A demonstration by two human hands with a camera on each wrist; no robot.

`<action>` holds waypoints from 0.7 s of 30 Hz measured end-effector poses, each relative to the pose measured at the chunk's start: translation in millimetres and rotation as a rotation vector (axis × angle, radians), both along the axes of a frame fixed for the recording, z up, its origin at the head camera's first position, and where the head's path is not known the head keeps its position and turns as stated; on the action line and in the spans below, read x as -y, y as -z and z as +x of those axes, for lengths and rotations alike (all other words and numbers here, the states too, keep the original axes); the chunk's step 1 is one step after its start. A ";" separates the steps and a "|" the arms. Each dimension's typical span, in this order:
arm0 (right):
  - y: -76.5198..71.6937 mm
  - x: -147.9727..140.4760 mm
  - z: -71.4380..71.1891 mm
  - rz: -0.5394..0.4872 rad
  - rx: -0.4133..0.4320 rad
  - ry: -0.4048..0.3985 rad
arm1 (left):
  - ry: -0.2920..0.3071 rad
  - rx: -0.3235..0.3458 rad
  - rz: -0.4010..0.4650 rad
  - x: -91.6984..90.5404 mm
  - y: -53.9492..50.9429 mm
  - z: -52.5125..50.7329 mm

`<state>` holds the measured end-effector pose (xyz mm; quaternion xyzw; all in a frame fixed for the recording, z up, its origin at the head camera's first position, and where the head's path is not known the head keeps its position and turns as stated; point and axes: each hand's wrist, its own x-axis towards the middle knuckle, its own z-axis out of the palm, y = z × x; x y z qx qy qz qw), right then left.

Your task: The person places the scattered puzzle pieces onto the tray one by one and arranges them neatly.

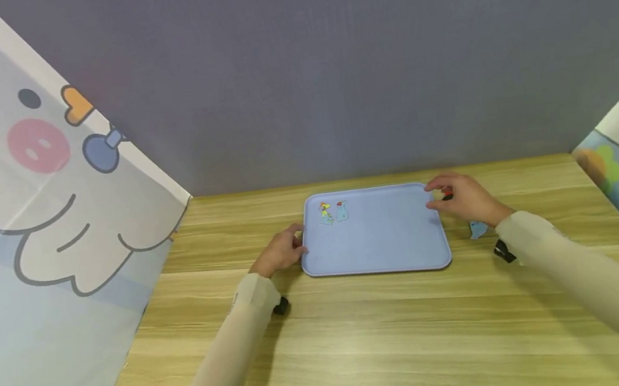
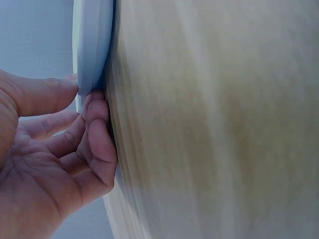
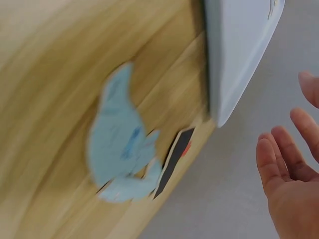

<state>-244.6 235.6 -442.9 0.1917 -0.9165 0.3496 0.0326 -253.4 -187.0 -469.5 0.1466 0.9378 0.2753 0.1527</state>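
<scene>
A pale blue rectangular tray [image 1: 376,243] lies on the wooden table. My left hand [image 1: 280,251] holds its left rim; in the left wrist view the thumb [image 2: 47,94] is on the rim and curled fingers [image 2: 102,142] are against its underside edge. My right hand [image 1: 464,197] hovers by the tray's right edge, fingers apart and nothing between them; the right wrist view shows it off the tray. Small flat cut-out pieces lie at the tray's upper left: a light blue one [image 1: 342,212] and a yellow and red one [image 1: 325,209].
Right of the tray, a light blue flat piece [image 3: 117,139] lies on the table beside a black strip-like piece [image 3: 174,162] with a red part. A grey partition [image 1: 327,65] rises behind the table. Cartoon-printed sheets [image 1: 50,209] flank both sides.
</scene>
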 end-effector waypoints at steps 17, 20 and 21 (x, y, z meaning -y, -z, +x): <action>6.5 -52.0 32.6 0.166 0.029 -0.079 | 0.007 -0.008 -0.003 0.2 0.0 0.5; 9.9 -57.4 34.3 0.187 0.021 -0.089 | 0.017 -0.016 0.005 0.5 -1.0 1.0; 10.7 -58.6 34.8 0.185 0.021 -0.092 | 0.022 -0.018 0.006 0.6 -1.1 1.1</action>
